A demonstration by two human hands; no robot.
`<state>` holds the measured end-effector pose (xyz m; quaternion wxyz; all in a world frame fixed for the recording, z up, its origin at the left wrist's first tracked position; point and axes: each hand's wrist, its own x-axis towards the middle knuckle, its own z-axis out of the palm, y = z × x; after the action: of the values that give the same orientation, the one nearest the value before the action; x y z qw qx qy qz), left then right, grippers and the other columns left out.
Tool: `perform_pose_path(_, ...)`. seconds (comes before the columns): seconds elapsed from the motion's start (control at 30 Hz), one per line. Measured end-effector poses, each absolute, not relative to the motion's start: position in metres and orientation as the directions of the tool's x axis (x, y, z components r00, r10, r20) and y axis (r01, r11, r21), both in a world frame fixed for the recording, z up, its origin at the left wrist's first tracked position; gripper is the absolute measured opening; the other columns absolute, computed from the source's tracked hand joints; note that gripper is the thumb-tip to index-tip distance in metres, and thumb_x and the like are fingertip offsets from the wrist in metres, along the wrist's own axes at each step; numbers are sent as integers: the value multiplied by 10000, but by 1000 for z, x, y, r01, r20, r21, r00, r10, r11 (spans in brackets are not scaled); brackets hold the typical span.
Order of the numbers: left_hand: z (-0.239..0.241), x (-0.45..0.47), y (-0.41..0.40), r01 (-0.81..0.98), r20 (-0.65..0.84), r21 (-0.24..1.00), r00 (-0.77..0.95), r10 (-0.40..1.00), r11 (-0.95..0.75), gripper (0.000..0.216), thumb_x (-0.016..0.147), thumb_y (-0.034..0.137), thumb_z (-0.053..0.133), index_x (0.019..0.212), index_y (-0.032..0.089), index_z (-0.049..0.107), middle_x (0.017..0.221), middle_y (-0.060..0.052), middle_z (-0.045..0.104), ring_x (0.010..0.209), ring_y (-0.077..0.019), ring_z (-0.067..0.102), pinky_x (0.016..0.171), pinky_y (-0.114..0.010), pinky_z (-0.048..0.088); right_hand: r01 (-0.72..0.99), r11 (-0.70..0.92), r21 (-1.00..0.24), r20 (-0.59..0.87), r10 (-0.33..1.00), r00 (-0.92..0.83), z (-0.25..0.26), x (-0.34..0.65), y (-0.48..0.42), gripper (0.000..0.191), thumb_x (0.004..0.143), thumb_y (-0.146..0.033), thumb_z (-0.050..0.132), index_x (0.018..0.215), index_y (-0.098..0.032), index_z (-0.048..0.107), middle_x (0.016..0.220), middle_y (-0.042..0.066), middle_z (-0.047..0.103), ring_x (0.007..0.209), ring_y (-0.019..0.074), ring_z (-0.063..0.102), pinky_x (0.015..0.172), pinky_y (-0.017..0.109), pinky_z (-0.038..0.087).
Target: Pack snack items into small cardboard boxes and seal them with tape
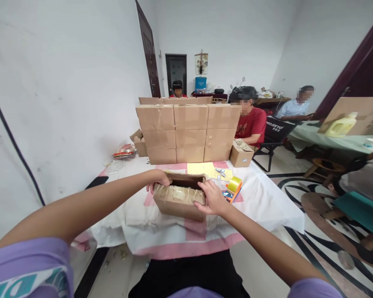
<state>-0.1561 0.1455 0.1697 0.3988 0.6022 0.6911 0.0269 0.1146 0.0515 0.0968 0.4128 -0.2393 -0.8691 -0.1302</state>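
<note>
Cardboard makes up the small open box (179, 200) that sits near the front edge of the table (267, 203), on a white and pink cloth; its near face is banded with clear tape. The left hand (158, 179) is curled over the box's left top corner, fingers closed on the edge, and the right hand (212, 198) grips the right top corner with the thumb laid along the rim, so both hands hold the box between them. Just right of the right hand lies a tape dispenser (234, 187) with a yellowish roll. Beyond it are yellow sheets (202, 169), then a wall of stacked sealed cartons (188, 132). Behind that sits a person in a red shirt (251, 122).
</note>
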Motion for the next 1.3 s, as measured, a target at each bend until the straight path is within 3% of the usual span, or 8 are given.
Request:
perform_pose_path(0.23, 192, -196, 141, 795, -564, 546, 114, 818, 265, 324, 562, 291, 771, 872, 208, 726, 838, -118, 761, 799, -308, 726, 647, -382, 583, 491, 839, -234, 779, 464, -422, 90, 148, 42, 413, 973, -393, 543, 1326, -178, 556, 1035, 110, 513, 953, 281, 534, 808, 462, 518)
perform_pose_path(0.43, 150, -222, 98, 781, -238, 615, 53, 970, 108, 489, 746, 490, 638, 1102, 156, 665, 1027, -144, 743, 949, -295, 703, 760, -383, 581, 513, 701, -496, 713, 666, -220, 73, 166, 33, 198, 991, -281, 519, 986, -219, 707, 966, 71, 522, 918, 235, 572, 810, 418, 527)
perform_pose_path(0.63, 135, -211, 62, 802, 226, 493, 258, 939, -339, 389, 964, 416, 440, 1234, 230, 648, 1376, -113, 652, 1324, -274, 543, 1195, -477, 292, 660, 657, -365, 664, 680, -310, 93, 164, 43, 457, 916, -244, 578, 1365, -171, 528, 1382, 185, 505, 1312, 337, 472, 1098, 559, 426)
perform_pose_path(0.73, 142, -195, 52, 789, 300, 237, 495, 815, -567, 368, 975, 471, 504, 1232, 262, 666, 1275, -83, 714, 1216, -282, 613, 1184, -536, 250, 690, 628, -359, 456, 763, -458, 123, 154, 59, 615, 959, -216, 497, 1550, -157, 339, 1459, 200, 527, 1355, 313, 495, 1117, 520, 426)
perform_pose_path(0.83, 142, -178, 47, 814, 303, 56, 537, 787, -578, 435, 909, 479, 630, 1260, 223, 661, 1232, -115, 707, 1177, -319, 612, 1122, -558, 294, 780, 528, -336, 224, 849, -478, 145, 139, 76, 537, 974, -249, 510, 1503, -165, 468, 1393, 180, 625, 1251, 309, 610, 1033, 443, 481)
perform_pose_path(1.07, 123, -167, 45, 832, 333, -32, 531, 779, -554, 357, 925, 404, 656, 1258, 283, 698, 1196, -103, 676, 1140, -325, 589, 991, -502, 379, 808, 478, -346, 96, 874, -476, 153, 124, 104, 351, 1008, -357, 520, 1218, -174, 732, 1162, 133, 769, 1061, 268, 720, 893, 322, 510)
perform_pose_path(1.23, 105, -173, 42, 760, 362, -39, 616, 699, -649, 301, 985, 328, 595, 1263, 278, 700, 1214, -71, 732, 1095, -266, 650, 966, -432, 420, 737, 589, -331, -22, 776, -630, 157, 127, 99, 982, 725, -581, 827, 1535, -161, 463, 1485, 181, 578, 1300, 340, 602, 1021, 362, 485)
perform_pose_path(1.3, 101, -175, 41, 729, 360, -2, 639, 679, -685, 337, 999, 329, 571, 1313, 269, 678, 1249, -66, 739, 1123, -255, 663, 996, -421, 430, 759, 611, -223, -22, 776, -631, 161, 121, 92, 961, 764, -501, 802, 1558, -126, 409, 1453, 225, 585, 1263, 365, 616, 982, 396, 496)
